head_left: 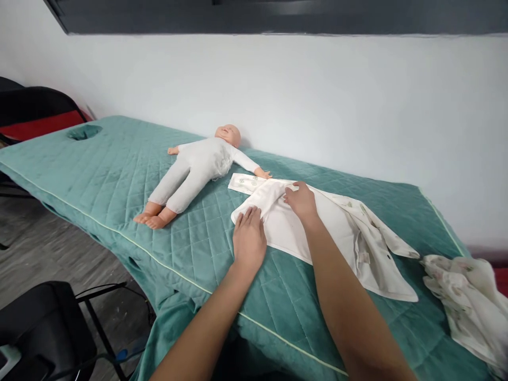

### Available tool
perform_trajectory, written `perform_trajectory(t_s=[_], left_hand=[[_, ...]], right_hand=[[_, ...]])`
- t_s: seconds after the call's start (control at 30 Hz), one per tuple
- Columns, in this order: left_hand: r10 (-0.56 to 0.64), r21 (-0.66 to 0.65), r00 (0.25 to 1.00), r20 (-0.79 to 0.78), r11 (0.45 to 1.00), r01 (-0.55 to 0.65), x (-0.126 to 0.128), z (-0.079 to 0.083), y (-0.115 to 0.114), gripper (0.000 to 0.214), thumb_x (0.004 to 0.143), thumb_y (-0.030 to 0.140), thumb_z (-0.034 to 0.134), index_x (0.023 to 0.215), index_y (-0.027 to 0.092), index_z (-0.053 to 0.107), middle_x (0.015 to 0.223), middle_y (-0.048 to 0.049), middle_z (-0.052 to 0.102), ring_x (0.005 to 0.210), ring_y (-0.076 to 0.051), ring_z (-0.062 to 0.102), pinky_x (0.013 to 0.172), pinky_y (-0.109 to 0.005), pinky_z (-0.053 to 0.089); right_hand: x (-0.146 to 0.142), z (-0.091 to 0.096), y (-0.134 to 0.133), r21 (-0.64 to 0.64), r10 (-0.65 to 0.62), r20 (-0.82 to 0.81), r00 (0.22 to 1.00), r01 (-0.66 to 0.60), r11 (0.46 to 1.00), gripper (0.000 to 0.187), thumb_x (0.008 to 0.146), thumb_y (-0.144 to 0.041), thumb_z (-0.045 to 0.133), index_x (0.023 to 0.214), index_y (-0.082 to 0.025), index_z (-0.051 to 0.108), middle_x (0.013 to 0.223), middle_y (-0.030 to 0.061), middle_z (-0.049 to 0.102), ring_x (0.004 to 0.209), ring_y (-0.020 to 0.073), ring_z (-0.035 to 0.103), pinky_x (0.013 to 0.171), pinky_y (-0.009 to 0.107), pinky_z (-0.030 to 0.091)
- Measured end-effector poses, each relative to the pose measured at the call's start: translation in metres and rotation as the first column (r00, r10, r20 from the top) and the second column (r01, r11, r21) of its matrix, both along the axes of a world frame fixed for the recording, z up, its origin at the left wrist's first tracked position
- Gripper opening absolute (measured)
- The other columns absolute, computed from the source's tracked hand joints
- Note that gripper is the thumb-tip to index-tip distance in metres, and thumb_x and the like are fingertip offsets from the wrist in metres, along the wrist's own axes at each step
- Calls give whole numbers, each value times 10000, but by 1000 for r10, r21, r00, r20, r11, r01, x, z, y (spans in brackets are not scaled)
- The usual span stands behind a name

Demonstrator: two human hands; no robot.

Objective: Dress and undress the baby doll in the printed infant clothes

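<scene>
Left hand: flat, fingers together and pressed down. The fingertips rest on the near left edge of the garment and the palm on the table cover, right of the doll and nearer the viewer than its feet.

Right hand: set on a rolled fold of the garment, fingers bent over it. Whether they pinch the cloth or only press it cannot be told. It lies just right of the doll's outstretched arm.

Garment: white, soft, thin cloth with a faint small print and bound edges, spread mostly flat. Its long axis runs aslant from beside the doll's hand, away to the right and toward the viewer. Both hands sit at its doll-side end. The right hand is further in on the cloth and the left at its rim, so most of the length lies to the right of both.

Doll: infant form on its back, smooth bare head, white suit, arms out.

Table: padded, with a teal quilted diamond-stitch cover, pale piping and a face hole far left of the doll.

Cloth: crumpled, pale, printed, well right of the doll at the table's end.

Wall: plain white, behind the doll.

Chair: black and red, beyond the table, left of the doll.
</scene>
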State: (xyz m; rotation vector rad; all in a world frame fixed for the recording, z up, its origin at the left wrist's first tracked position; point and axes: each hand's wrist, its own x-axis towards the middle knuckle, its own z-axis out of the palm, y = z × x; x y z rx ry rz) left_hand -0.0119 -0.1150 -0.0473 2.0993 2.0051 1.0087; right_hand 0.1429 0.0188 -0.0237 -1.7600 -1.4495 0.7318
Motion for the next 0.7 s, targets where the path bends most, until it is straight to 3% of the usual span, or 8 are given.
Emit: perform_trajectory(t_s=[0.13,0.27,0.4,0.5,0.6,0.7], left_hand=[[10,18,999,46,1000,-11,1,1,0,390,1045,201,363,1352,123,591,1404,-138,655,1381,-260,562,1201,-488,407],[-9,19,1000,-26,1000,9,4,2,-2,427,1036,296,424,1412,142,555,1500,-158,567,1432,-295,503,1214,-534,367],[53,-14,999,-11,999,-53,-7,3,5,421,1033,400,432,1372,214,597,1520,-127,554,1452,-321,469,1222,-582,320],[152,-61,987,48,987,-149,-23,5,21,415,1013,401,477,1341,177,597,1500,-155,564,1425,-316,494,1230,-554,309],[174,-119,983,51,979,-167,-36,7,41,344,938,383,612,1195,154,633,1486,-176,565,1425,-325,479,1232,-526,297],[142,-162,987,71,978,-129,-44,10,55,129,908,329,641,930,203,625,1459,-137,586,1420,-312,474,1212,-520,305]], right_hand=[[-8,-2,-1,-19,31,-229,973,-36,999,406,827,-315,626,1212,-196,581,785,24,729,702,185,716,705,307,562],[-12,-2,-2,30,60,-386,921,-52,998,383,761,-328,686,1117,-203,619,850,13,697,732,155,678,659,265,535],[-10,-5,1,64,42,-481,876,-12,998,319,742,-292,664,1044,-201,610,858,3,664,797,146,672,727,268,556],[-9,-9,4,71,37,-515,856,-1,997,265,755,-256,628,1013,-209,589,875,5,663,838,149,698,781,285,580],[-6,-13,7,54,6,-499,867,23,998,252,745,-208,603,995,-219,570,858,8,665,747,165,708,743,333,597],[0,-16,8,45,-46,-457,888,75,996,284,711,-182,606,985,-231,552,849,9,660,684,185,696,725,388,599]])
